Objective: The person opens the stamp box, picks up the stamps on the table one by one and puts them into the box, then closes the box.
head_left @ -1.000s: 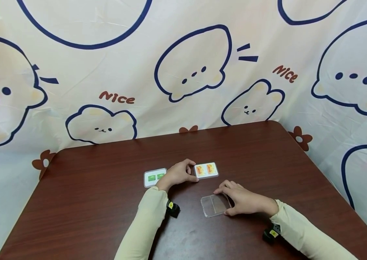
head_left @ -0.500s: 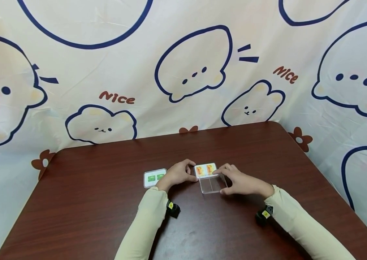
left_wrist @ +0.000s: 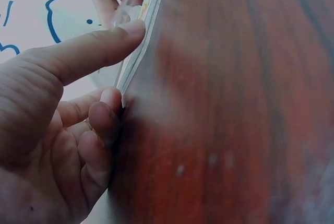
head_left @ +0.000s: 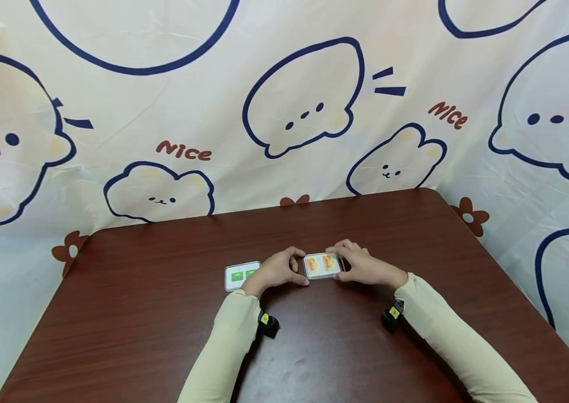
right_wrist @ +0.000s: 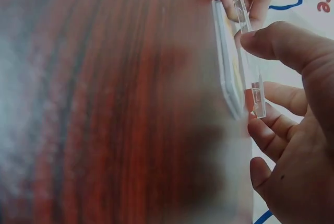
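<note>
A small flat case (head_left: 321, 266) with two orange-and-yellow pictures on white lies on the table between the hands. My left hand (head_left: 278, 270) holds its left end, thumb at the near corner and index finger at the far corner. My right hand (head_left: 365, 267) grips a clear plastic lid (right_wrist: 258, 101) by its edges, thumb on the near side and fingers on the far side. In the right wrist view the lid hovers close over the case, slightly tilted, with a narrow gap between them. The left wrist view shows the left thumb along the case's edge.
A second flat case (head_left: 237, 276) with green pictures lies left of the left hand, partly hidden by it. The dark brown wooden table (head_left: 163, 313) meets a cartoon-printed cloth (head_left: 244, 184) at its back and sides. Black devices (head_left: 267, 323) are strapped to both wrists.
My right hand has carried the clear lid away from the body, from the bare table in front of the case to over the orange-pictured case. The left hand has stayed at the case's left end.
</note>
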Action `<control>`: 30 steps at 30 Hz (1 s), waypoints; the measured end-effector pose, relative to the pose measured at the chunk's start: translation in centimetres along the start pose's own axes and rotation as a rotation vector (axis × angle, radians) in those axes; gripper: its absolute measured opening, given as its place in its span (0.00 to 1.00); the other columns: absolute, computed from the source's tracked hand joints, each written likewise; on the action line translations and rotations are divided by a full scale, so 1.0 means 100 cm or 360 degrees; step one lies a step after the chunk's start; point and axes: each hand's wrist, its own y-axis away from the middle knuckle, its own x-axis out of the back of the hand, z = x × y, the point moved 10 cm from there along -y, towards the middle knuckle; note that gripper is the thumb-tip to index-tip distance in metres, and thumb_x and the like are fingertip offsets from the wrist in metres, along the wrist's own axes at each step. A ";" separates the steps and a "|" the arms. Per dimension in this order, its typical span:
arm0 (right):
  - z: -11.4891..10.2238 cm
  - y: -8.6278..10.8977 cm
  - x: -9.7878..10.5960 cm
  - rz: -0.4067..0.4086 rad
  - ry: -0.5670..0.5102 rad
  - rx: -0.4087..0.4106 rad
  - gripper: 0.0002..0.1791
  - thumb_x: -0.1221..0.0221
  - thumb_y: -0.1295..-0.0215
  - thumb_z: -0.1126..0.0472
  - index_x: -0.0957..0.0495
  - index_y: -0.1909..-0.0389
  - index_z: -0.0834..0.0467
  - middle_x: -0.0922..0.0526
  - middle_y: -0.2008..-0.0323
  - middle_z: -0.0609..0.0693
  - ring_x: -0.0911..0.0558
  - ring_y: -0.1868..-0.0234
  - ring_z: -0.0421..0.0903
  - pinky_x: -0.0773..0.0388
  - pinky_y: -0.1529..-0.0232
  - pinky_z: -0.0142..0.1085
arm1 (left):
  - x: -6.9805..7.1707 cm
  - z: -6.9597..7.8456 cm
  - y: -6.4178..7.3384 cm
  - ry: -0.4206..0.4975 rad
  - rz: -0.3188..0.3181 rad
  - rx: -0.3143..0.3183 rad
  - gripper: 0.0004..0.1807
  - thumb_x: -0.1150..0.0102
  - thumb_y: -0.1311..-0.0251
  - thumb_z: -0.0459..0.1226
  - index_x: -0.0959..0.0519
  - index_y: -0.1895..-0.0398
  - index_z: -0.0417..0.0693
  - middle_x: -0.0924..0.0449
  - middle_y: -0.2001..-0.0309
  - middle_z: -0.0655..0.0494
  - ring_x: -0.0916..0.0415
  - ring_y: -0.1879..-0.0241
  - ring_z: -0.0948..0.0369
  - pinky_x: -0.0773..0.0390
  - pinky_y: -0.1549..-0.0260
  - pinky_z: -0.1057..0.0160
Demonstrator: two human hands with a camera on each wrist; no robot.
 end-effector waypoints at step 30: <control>0.010 -0.014 -0.006 -0.0033 0.0020 -0.0046 0.36 0.37 0.39 0.55 0.37 0.31 0.57 0.35 0.36 0.59 0.36 0.37 0.58 0.40 0.39 0.59 | 0.002 0.003 0.002 -0.0020 0.0039 0.0006 0.30 0.29 0.48 0.46 0.28 0.43 0.50 0.28 0.69 0.58 0.33 0.75 0.62 0.33 0.72 0.66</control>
